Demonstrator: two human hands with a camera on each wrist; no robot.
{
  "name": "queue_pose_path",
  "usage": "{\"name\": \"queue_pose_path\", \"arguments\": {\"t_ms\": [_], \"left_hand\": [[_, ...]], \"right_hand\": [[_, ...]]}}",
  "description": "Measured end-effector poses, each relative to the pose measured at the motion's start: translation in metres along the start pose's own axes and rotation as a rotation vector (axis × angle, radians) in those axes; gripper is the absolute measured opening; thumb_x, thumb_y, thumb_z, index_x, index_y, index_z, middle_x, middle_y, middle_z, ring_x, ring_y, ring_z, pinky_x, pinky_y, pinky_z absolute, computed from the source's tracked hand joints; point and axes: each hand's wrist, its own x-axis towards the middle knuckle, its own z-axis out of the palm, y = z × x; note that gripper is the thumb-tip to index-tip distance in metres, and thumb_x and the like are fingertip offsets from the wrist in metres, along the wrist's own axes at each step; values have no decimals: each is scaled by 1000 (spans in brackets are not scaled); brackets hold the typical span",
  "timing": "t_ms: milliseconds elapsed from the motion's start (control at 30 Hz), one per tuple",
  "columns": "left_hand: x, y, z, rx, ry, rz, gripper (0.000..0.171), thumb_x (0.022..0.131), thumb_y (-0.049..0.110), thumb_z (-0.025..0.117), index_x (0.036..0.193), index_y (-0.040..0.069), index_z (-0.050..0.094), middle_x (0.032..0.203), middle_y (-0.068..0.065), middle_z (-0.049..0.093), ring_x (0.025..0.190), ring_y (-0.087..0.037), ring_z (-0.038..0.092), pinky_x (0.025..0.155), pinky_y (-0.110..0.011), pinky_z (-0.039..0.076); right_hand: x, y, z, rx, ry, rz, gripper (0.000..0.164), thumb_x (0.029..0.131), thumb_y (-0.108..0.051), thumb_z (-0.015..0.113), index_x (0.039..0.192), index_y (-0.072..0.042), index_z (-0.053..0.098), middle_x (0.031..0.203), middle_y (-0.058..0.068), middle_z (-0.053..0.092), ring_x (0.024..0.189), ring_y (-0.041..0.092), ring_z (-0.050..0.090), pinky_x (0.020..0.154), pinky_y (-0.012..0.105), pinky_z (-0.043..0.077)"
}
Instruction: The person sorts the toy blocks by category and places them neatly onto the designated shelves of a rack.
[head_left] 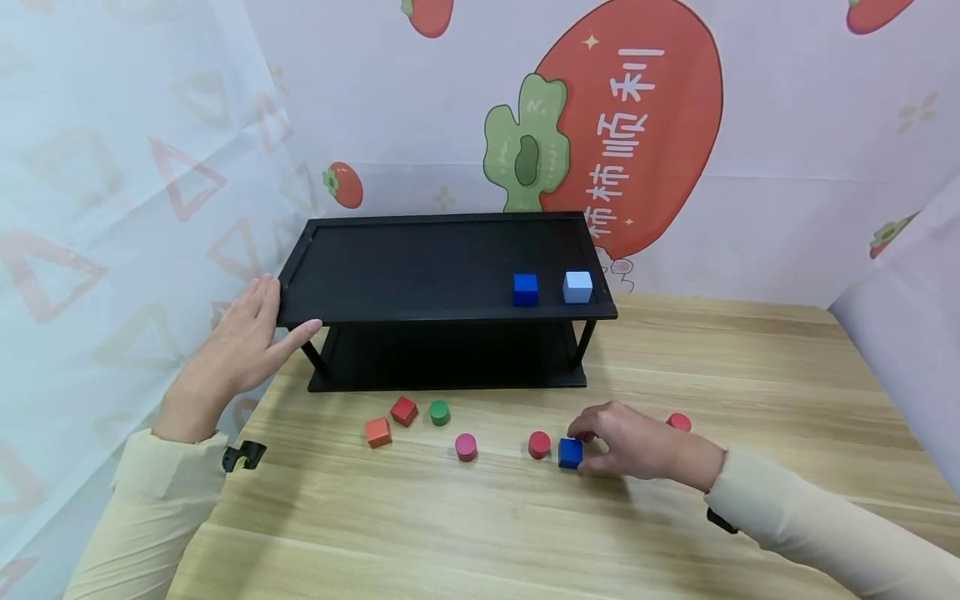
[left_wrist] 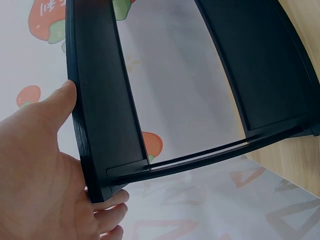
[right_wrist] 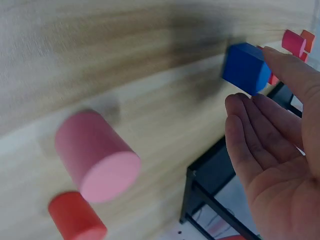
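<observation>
In the head view my left hand [head_left: 243,342] holds the front left corner of a black two-tier shelf [head_left: 420,267]. The left wrist view shows its thumb on the front edge and its fingers round the end of the upper board [left_wrist: 100,90]. My right hand [head_left: 630,442] is low over the table, thumb and fingertips on either side of a blue cube [head_left: 570,454]. That cube [right_wrist: 245,67] sits on the wood in the right wrist view, beside the thumb tip; firm contact cannot be made out. A red cylinder [head_left: 539,444] stands just left of it.
On the shelf top are a blue cube [head_left: 525,290] and a light blue cube [head_left: 577,287]. Before it lie an orange cube [head_left: 378,432], red cube [head_left: 404,411], green cylinder [head_left: 439,412] and pink cylinder [head_left: 466,447]. Another red cylinder [head_left: 678,422] is partly behind my right wrist.
</observation>
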Motion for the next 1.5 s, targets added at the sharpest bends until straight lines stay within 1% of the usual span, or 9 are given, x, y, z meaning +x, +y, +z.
{"name": "queue_pose_path", "arguments": {"t_ms": [167, 300, 433, 533, 733, 800, 1000, 1233, 1500], "left_hand": [[0, -1, 0, -2, 7, 5, 103, 108, 67, 36, 165, -6, -9, 174, -31, -11, 163, -49, -9, 132, -67, -1], [-1, 0, -1, -5, 19, 15, 103, 108, 66, 37, 165, -7, -7, 174, -32, -9, 163, -50, -7, 132, -68, 0], [-1, 0, -1, -6, 21, 18, 102, 108, 66, 37, 165, -7, -7, 174, -33, -8, 163, -50, -7, 132, -67, -1], [-1, 0, -1, -5, 19, 15, 102, 108, 66, 37, 165, -7, -6, 174, -32, -8, 163, -49, -7, 132, -67, -1], [-1, 0, -2, -4, 13, 8, 103, 108, 67, 36, 165, -6, -7, 174, -32, -9, 163, -49, -8, 132, -68, -1], [-1, 0, -2, -3, 13, 6, 103, 108, 67, 36, 165, -6, -7, 174, -32, -8, 163, -49, -8, 132, -68, 0], [-1, -1, -2, -2, 6, 1, 104, 108, 68, 36, 165, -6, -8, 174, -33, -7, 163, -50, -8, 131, -69, 0], [-1, -1, -1, 0, 2, -1, 104, 108, 68, 36, 165, -6, -8, 174, -31, -10, 163, -49, -9, 132, -68, 0], [-2, 0, -1, -2, 3, 3, 104, 108, 68, 36, 165, -6, -7, 174, -31, -9, 163, -48, -9, 132, -67, 0]], "right_hand": [[2, 4, 7, 16, 9, -5, 39, 89, -22, 87, 121, -4, 75, 114, 6, 78, 97, 14, 73, 90, 35, 66], [3, 4, 8, 28, 12, 5, 36, 90, -20, 86, 120, -4, 76, 114, 5, 78, 96, 13, 72, 90, 34, 66], [4, 1, 3, 29, 18, -21, 32, 90, -18, 85, 118, -5, 76, 111, 3, 77, 95, 12, 71, 88, 31, 66], [5, -4, -6, 19, 28, -54, 30, 90, -17, 85, 117, -6, 77, 108, 1, 77, 93, 13, 70, 86, 31, 65], [11, -24, -35, -11, 17, -82, 33, 90, -18, 86, 120, -5, 77, 111, 4, 78, 94, 17, 73, 86, 35, 67], [14, -32, -47, -19, 18, -99, 34, 90, -17, 86, 120, -5, 77, 111, 6, 79, 94, 17, 74, 86, 34, 67], [24, -58, -82, -46, 18, -101, 37, 90, -17, 86, 124, -6, 76, 117, 8, 78, 98, 15, 76, 87, 31, 67], [39, -85, -122, -100, 89, -178, 40, 91, -18, 85, 127, -4, 75, 121, 10, 78, 101, 21, 78, 90, 37, 67], [64, -102, -163, -134, 157, -182, 38, 92, -19, 84, 127, -5, 76, 121, 11, 78, 104, 23, 78, 96, 42, 65]]}}
